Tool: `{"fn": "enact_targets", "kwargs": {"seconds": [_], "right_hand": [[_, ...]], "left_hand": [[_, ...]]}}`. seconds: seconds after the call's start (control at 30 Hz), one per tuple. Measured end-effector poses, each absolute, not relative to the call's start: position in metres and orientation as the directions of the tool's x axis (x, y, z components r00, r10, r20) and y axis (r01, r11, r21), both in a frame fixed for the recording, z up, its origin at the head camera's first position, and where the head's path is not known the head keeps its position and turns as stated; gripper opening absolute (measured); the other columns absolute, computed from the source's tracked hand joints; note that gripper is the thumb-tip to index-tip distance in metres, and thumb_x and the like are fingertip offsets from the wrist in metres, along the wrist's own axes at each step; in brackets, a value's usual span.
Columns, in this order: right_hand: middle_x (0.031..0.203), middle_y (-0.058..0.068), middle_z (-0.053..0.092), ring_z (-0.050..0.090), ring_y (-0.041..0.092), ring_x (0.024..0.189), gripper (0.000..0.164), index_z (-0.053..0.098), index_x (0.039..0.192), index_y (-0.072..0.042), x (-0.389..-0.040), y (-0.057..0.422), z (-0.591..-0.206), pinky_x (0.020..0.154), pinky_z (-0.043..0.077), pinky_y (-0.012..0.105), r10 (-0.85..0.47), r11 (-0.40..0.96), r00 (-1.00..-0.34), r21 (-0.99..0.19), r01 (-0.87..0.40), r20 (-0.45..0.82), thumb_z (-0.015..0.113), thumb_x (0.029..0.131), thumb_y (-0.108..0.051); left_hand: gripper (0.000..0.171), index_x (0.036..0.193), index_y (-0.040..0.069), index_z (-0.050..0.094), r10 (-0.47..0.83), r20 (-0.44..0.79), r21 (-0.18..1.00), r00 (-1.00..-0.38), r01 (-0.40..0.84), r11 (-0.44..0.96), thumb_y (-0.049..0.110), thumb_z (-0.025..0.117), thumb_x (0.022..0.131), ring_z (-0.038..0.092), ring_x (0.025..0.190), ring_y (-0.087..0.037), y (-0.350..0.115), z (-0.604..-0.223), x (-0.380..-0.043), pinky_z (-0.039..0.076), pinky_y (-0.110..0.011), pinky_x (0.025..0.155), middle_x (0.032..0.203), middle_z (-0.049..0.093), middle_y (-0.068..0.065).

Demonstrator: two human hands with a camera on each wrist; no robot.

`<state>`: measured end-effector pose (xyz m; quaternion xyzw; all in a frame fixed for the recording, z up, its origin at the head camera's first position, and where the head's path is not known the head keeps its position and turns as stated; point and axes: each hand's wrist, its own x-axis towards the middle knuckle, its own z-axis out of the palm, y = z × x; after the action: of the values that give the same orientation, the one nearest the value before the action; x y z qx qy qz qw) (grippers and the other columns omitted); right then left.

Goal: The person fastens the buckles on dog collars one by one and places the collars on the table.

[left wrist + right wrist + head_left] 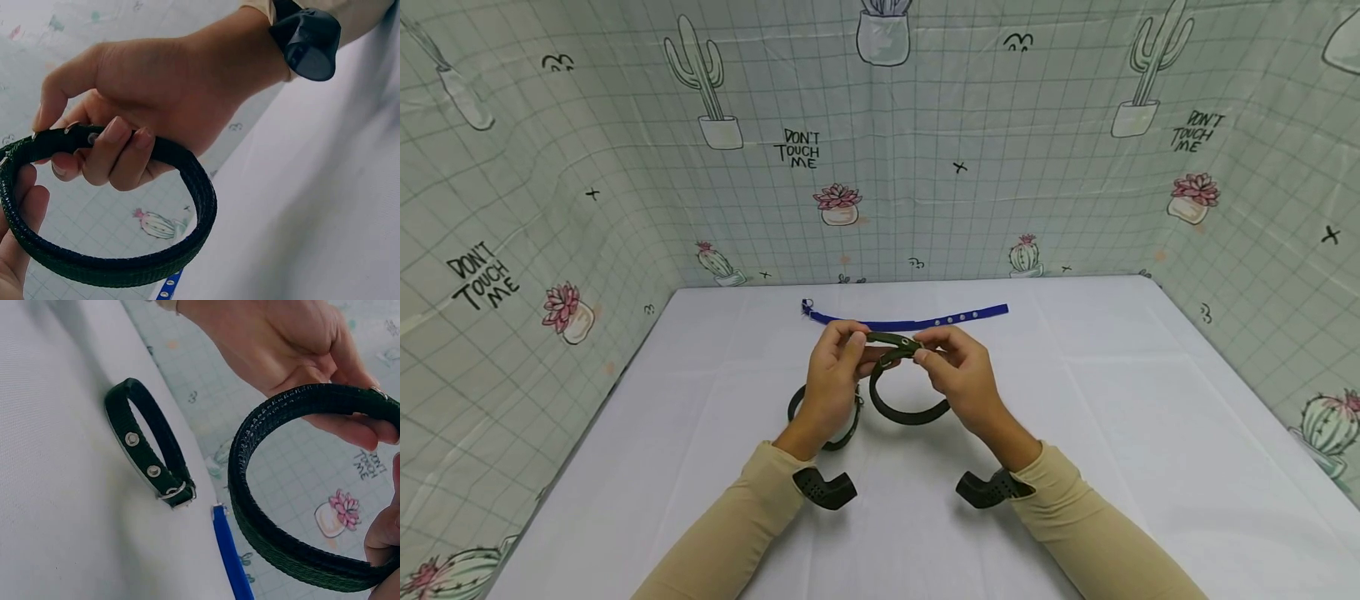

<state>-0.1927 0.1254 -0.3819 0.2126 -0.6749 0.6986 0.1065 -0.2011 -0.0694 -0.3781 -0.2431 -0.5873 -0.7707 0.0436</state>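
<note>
Both hands hold a dark green collar (910,418) above the table, its strap looped into a ring. My left hand (831,379) pinches the strap on the left, thumb on top. My right hand (966,379) grips the overlapping part by the metal fittings. In the left wrist view, the right hand's fingers wrap round the collar's (106,272) upper band beside an eyelet. A second green collar (139,447), closed into a loop with eyelets and a metal buckle, stands on the table near the left hand, partly hidden by it in the head view.
A blue collar (895,326) lies stretched out across the back of the white table (1112,433), buckle at its left end and eyelets toward its right. Cloth printed with cacti (700,83) hangs behind and at both sides. Each wrist wears a black camera mount (827,490).
</note>
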Motion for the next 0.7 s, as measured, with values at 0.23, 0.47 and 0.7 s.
{"fn": "enact_targets", "kwargs": {"seconds": [0.23, 0.47, 0.7], "right_hand": [[0.092, 0.019, 0.063, 0.044, 0.010, 0.058, 0.021, 0.064, 0.115, 0.006, -0.1929, 0.1247, -0.3819, 0.048, 0.036, 0.020, -0.139, -0.068, -0.884, -0.895, -0.442, 0.447, 0.060, 0.096, -0.003], [0.094, 0.005, 0.061, 0.044, 0.009, 0.056, 0.018, 0.064, 0.112, 0.006, -0.1922, 0.1249, -0.3823, 0.047, 0.035, 0.021, -0.106, -0.056, -0.860, -0.866, -0.497, 0.500, 0.059, 0.095, 0.004], [0.099, 0.009, 0.060, 0.049, 0.012, 0.062, 0.019, 0.064, 0.114, 0.006, -0.1919, 0.1221, -0.3836, 0.050, 0.038, 0.020, -0.140, -0.056, -0.853, -0.864, -0.500, 0.502, 0.061, 0.096, 0.002]], "left_hand": [[0.029, 0.128, -0.005, 0.037, 0.237, 0.407, 0.891, -0.882, 0.326, -0.315, 0.017, 0.041, 0.110, 0.070, 0.101, -0.020, -0.0694, -0.3798, -0.2014, 0.055, -0.036, 0.090, 0.124, 0.052, -0.029], [0.030, 0.126, -0.002, 0.039, 0.299, 0.353, 0.910, -0.887, 0.252, -0.328, 0.007, 0.056, 0.103, 0.071, 0.095, -0.020, -0.0610, -0.3813, -0.1984, 0.053, -0.040, 0.094, 0.123, 0.052, -0.022], [0.027, 0.119, -0.002, 0.055, 0.264, 0.209, 0.961, -0.942, 0.148, -0.234, 0.017, 0.061, 0.102, 0.069, 0.080, -0.016, -0.0620, -0.3825, -0.1986, 0.056, -0.033, 0.084, 0.108, 0.065, -0.015]]}}
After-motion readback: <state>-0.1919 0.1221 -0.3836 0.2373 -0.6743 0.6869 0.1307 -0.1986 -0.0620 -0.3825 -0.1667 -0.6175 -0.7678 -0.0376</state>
